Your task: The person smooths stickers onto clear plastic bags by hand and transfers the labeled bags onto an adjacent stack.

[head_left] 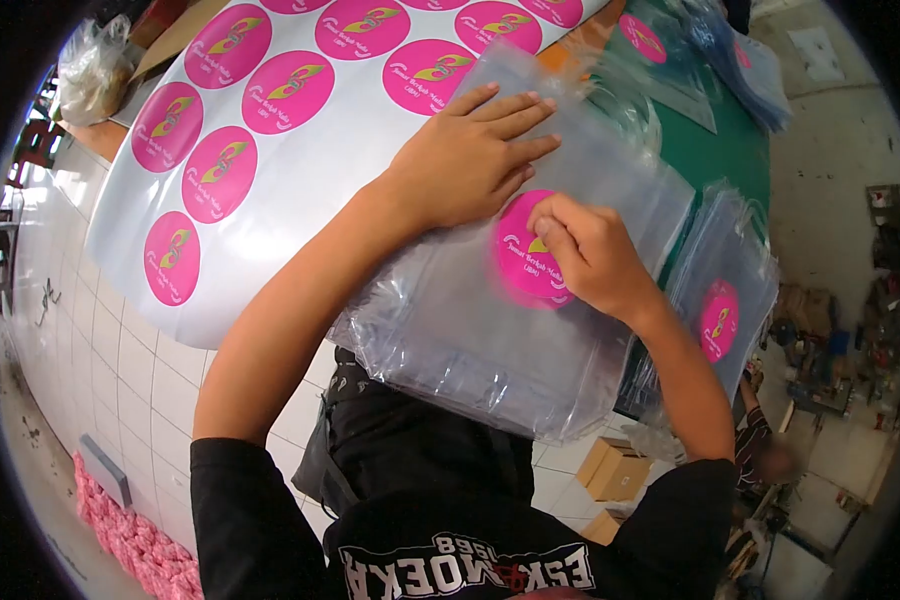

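My left hand (pixel 480 150) lies flat with fingers spread, on the top of a stack of clear plastic bags (pixel 500 340), beside the edge of a white sticker sheet. Against the top bag is a round pink sticker (pixel 530 250) with a green-yellow leaf design and white lettering, its lower edge slightly blurred. My right hand (pixel 595 255) is closed over the upper right of this sticker, fingers curled and thumb against them. Whether the sticker is fully down on the bag I cannot tell. The white sheet (pixel 310 180) carries several matching pink stickers.
To the right, a pile of bags (pixel 725 270) has a pink sticker on top. More bags (pixel 660 60) lie on the green table surface (pixel 705 160) at the far right. Cardboard boxes (pixel 613 470) stand on the floor below. Another person (pixel 760 440) is partly visible at lower right.
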The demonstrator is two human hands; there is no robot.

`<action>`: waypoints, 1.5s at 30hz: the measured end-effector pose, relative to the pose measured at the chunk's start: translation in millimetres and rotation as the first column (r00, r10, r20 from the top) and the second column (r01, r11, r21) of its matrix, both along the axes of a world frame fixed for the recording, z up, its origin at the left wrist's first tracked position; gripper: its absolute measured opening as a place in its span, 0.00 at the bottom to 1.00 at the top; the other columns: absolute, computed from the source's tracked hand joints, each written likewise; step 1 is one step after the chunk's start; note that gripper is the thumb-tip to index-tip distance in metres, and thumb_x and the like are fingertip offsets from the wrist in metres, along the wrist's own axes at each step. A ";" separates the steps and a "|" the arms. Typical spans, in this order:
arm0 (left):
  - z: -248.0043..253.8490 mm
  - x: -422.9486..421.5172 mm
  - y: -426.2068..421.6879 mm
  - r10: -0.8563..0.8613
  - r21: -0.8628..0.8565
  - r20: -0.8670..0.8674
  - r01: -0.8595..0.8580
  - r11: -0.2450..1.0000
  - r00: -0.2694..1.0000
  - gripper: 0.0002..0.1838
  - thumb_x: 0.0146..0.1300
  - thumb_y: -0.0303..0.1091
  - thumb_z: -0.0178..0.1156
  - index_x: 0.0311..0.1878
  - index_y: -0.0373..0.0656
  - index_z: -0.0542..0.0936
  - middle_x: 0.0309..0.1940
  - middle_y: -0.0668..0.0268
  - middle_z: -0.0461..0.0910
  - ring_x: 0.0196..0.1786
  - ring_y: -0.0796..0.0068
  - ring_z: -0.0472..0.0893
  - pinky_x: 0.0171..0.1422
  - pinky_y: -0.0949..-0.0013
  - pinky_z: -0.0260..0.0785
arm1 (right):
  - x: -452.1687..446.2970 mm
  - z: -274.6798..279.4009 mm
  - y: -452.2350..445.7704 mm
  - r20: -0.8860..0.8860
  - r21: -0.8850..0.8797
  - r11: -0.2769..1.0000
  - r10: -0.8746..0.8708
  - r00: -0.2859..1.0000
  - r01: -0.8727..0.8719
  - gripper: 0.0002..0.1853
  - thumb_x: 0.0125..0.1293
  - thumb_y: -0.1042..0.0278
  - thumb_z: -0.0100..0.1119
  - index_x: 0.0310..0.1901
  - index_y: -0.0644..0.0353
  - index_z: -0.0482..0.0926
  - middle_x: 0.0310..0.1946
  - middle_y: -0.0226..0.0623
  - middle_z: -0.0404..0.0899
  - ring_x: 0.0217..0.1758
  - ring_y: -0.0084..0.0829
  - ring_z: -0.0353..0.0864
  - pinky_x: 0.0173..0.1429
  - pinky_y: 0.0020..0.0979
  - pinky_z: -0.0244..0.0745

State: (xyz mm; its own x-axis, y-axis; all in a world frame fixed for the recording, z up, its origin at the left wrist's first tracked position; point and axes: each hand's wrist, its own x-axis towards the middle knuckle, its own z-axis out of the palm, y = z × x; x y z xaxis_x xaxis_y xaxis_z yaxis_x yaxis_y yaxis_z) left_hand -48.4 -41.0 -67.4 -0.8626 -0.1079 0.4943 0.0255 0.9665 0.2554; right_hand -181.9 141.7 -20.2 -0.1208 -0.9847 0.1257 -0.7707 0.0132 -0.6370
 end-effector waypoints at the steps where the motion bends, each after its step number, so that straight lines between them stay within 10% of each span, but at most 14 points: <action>1: -0.5 0.6 0.5 -0.003 0.009 0.002 0.003 1.000 1.000 0.24 0.76 0.39 0.60 0.72 0.49 0.81 0.81 0.59 0.69 0.82 0.58 0.68 0.87 0.46 0.55 | -1.7 0.7 0.1 -0.033 0.022 0.997 0.081 0.996 -0.080 0.07 0.75 0.67 0.60 0.41 0.60 0.84 0.36 0.49 0.87 0.38 0.56 0.87 0.41 0.50 0.81; 45: 1.1 -1.1 0.7 -0.005 -0.007 0.011 0.005 1.000 1.000 0.24 0.76 0.39 0.59 0.73 0.49 0.80 0.81 0.58 0.70 0.82 0.57 0.68 0.87 0.45 0.54 | -5.8 -8.2 -4.4 -0.036 -0.120 0.991 0.060 0.998 -0.064 0.05 0.71 0.70 0.65 0.44 0.58 0.85 0.34 0.50 0.87 0.36 0.54 0.87 0.40 0.49 0.82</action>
